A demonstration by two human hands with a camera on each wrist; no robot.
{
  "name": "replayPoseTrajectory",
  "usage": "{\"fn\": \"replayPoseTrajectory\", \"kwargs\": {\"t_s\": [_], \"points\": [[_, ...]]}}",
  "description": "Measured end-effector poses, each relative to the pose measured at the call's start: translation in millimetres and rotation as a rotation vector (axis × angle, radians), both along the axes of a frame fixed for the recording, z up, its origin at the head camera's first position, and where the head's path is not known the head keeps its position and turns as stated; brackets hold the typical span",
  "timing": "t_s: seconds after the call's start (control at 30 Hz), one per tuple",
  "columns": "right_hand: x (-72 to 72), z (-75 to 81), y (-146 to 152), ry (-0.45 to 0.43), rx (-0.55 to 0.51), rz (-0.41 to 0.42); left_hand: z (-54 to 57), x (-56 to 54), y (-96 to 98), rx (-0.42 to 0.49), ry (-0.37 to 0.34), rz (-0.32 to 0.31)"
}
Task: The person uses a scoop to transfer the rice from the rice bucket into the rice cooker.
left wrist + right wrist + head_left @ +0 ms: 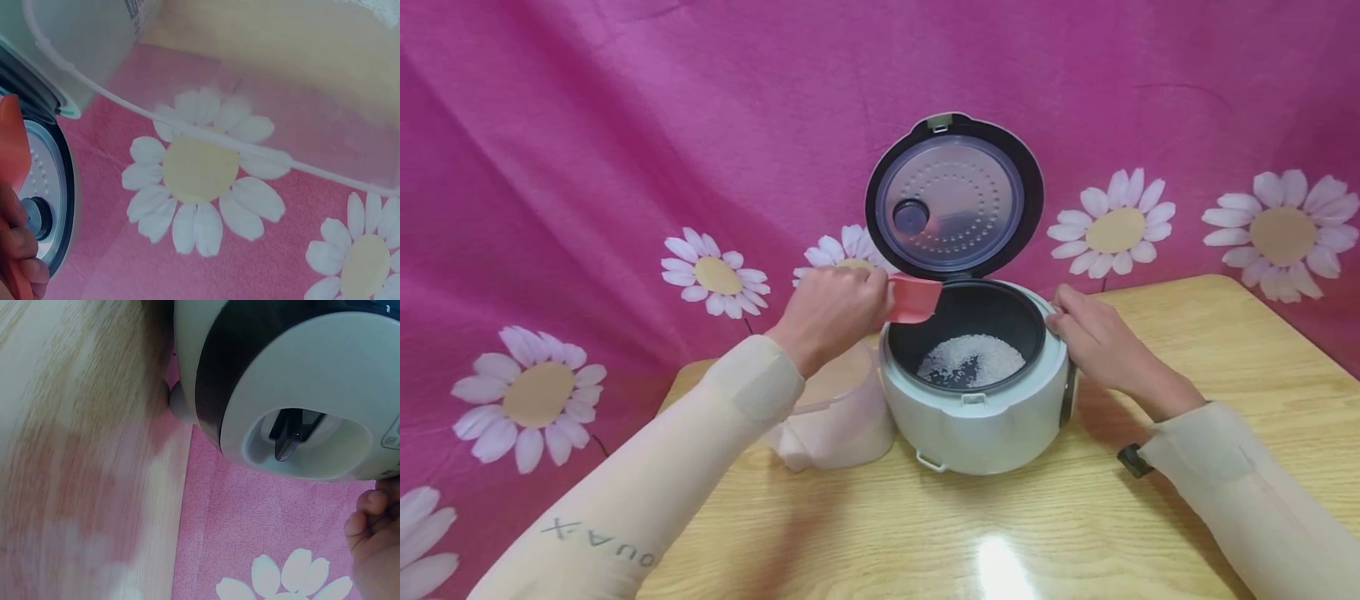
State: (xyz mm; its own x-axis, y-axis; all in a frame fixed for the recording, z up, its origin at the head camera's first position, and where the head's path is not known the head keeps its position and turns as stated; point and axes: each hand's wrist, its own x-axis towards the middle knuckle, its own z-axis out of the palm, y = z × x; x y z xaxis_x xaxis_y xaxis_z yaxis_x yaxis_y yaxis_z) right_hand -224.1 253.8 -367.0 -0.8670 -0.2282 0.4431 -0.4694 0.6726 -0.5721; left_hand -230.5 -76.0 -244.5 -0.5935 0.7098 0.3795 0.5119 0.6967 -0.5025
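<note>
My left hand [838, 312] grips a coral-red scoop [916, 298], whose tip hangs over the left rim of the rice cooker [977, 433]. White rice [973, 358] covers part of the bottom of the cooker's dark inner pot [1033, 321]. My right hand [1097, 342] holds the right edge of the cooker's rim, its fingers curled there. In the right wrist view, a few curled fingers [369, 519] show beside the cooker body [300, 375]. The left wrist view catches fingers [19, 244] around the scoop [12, 144].
A translucent plastic container [842, 433] stands against the cooker's left side, beneath my left forearm. The cooker's lid [955, 196] is raised at the back. Behind the wooden table [880, 533] hangs a pink cloth [700, 125] with daisies.
</note>
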Motion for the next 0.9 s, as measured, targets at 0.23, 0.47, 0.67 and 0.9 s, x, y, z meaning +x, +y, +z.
{"fn": "replayPoseTrajectory", "kwargs": {"t_s": [0.23, 0.47, 0.67, 0.9], "points": [[-0.3, -1.1, 0.6, 0.013, -0.003, 0.010, 8.6, 3.2, -10.6, 0.051, 0.001, 0.014], [-0.6, -0.6, -0.7, 0.034, -0.012, 0.013, 12.5, 3.2, -24.8, 0.103, 0.005, 0.010], [-0.7, -1.0, -1.1, 0.026, -0.016, 0.021, 16.5, 4.2, -37.5, 0.183, -0.060, 0.051], [-0.5, -1.6, -0.1, 0.020, -0.018, 0.016, 16.1, 3.8, -49.3, 0.275, -0.070, 0.018]]}}
